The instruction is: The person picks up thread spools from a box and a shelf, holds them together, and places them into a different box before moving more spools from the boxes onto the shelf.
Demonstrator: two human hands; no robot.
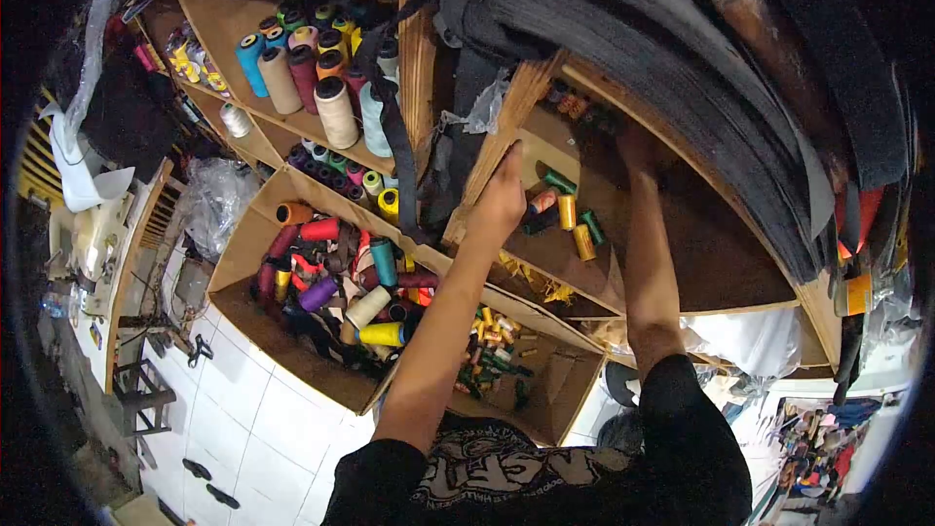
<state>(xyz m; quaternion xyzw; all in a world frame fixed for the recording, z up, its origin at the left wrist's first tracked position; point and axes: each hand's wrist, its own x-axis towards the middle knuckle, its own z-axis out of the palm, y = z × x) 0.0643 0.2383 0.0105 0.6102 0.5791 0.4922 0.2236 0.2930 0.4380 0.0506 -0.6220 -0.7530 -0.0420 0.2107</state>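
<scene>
My left hand [504, 197] is closed against the wooden post [474, 205] at the left side of a shelf compartment; some of its fingers are hidden. Deep inside that compartment, my right hand [635, 144] reaches toward the back, where shadow hides its fingers. Between my two arms, several small thread spools lie on the shelf board, among them a yellow spool [583, 243], a gold spool [567, 212] and a green spool [559, 181]. More small spools [575, 102] stand in the dark at the rear of the compartment, near my right hand.
Below the shelf, a cardboard box [234, 278] holds large thread cones and scraps. Another cardboard box [575, 385] contains small spools. Upper left, a shelf carries large cones [336, 112]. Dark strips of material [662, 49] hang over the top right. A stool [146, 390] stands on the tiled floor.
</scene>
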